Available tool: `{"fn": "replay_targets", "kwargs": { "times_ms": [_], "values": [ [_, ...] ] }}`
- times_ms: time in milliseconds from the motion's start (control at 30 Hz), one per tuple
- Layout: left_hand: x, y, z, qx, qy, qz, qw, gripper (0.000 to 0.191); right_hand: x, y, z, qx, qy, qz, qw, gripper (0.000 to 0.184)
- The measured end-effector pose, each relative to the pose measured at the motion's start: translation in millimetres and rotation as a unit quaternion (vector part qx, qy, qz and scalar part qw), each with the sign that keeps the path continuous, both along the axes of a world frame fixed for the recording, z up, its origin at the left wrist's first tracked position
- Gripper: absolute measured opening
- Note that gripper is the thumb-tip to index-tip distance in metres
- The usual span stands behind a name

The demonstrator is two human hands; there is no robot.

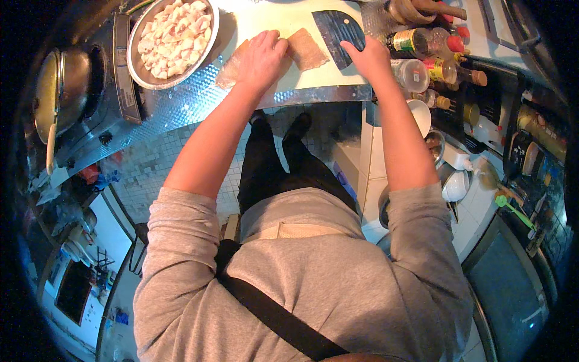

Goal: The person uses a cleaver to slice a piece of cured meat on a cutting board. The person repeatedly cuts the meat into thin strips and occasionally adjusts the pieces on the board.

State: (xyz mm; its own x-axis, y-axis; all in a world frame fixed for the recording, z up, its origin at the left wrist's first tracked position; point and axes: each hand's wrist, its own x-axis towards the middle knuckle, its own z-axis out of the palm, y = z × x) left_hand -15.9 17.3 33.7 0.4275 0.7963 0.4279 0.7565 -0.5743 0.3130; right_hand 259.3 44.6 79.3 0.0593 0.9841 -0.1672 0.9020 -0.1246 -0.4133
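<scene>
A pale cutting board point(339, 77) lies on the metal counter. My left hand point(264, 59) rests over flat brownish sheets at the board's left part; one thin piece point(231, 68) sticks out to its left. Just right of its fingertips lies another flat brown piece point(307, 50), perhaps skin. My right hand point(371, 56) grips a dark, wide blade point(334, 34) with a small round hole, its flat side over the board. At the left stands a round metal bowl point(213, 45) full of pale, diced pieces point(174, 38), which look like raw meat or fat.
Bottles and a clear jar point(411, 74) crowd the counter right of the board. A white bowl point(420, 117) sits below them. On the far left, a lidded pan point(72, 90) with a light handle is on the stove. The counter's front edge point(316, 94) runs before my legs.
</scene>
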Motion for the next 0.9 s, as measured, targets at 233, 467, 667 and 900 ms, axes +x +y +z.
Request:
{"fn": "replay_targets", "kwargs": {
  "times_ms": [233, 467, 667, 900],
  "values": [
    [28.5, -17.3, -14.6, -0.018, -0.045, -0.059, 0.997, 0.020, -23.0, -5.7, -17.2, -0.025, 0.021, -0.009, 0.999, 0.062],
    [28.0, -19.6, -18.6, -0.017, -0.045, -0.062, 0.997, 0.022, 4.1, 9.0, -29.4, -0.018, -0.001, 0.028, 0.999, 0.062],
    [27.2, -20.5, -17.4, -0.034, -0.034, -0.054, 0.997, 0.024, 0.0, 12.2, -15.8, -0.042, -0.020, 0.029, 0.998, 0.058],
    [26.6, -22.1, -23.7, -0.023, -0.031, -0.047, 0.998, 0.026, -15.0, 4.2, -0.8, -0.005, 0.008, 0.020, 1.000, 0.058]
  ]
}}
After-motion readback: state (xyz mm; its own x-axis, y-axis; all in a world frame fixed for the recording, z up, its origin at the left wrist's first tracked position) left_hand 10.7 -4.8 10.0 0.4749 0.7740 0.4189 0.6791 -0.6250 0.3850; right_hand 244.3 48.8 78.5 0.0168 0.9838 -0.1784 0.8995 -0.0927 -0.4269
